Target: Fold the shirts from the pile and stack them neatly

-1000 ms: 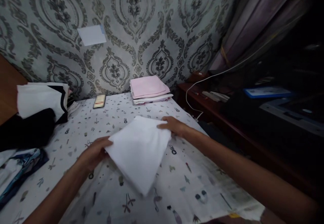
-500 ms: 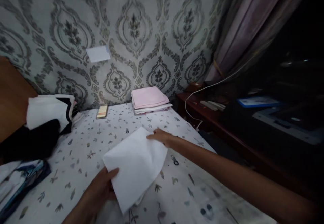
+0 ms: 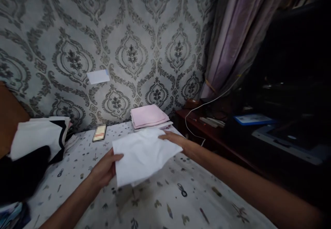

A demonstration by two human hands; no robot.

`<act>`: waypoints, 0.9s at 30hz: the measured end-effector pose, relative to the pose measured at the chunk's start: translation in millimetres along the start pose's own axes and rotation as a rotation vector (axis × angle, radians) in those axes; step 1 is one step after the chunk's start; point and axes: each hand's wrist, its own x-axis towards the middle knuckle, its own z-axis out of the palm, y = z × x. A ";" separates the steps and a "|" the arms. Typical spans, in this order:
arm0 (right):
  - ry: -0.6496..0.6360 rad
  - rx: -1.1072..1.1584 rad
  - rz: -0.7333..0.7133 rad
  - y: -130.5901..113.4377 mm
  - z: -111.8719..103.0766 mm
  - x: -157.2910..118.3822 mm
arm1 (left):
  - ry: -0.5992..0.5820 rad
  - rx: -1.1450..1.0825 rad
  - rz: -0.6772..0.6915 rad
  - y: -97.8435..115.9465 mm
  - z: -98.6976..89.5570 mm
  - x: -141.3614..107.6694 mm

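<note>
A folded white cloth (image 3: 142, 156) is held up above the patterned bed sheet (image 3: 150, 211), its near edge hanging free. My left hand (image 3: 107, 165) pinches its left side, thumb on top and fingers hidden beneath. At the far right corner my right hand (image 3: 174, 140) grips it, with the fingertips partly under the fabric. Just beyond the cloth sits a stack of folded fabric with a pink piece (image 3: 148, 115) on top. The cloth overlaps the lower front of that stack in view; whether they touch I cannot tell.
White and black clothes (image 3: 38, 137) lie heaped on the left, and a small blurred rectangular item (image 3: 99, 132) rests near the wall. To the right stands a dark red desk (image 3: 222, 136) with a white cable (image 3: 191, 115) and a blue-edged object (image 3: 254, 119).
Both hands have lifted the white cloth and carried it forward, closer to the pink stack. It has turned and its near edge now droops. The camera view has tilted up.
</note>
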 end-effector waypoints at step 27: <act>0.459 -0.401 -0.222 -40.4 -105.2 230.7 | 0.072 0.150 0.268 48.0 48.4 301.2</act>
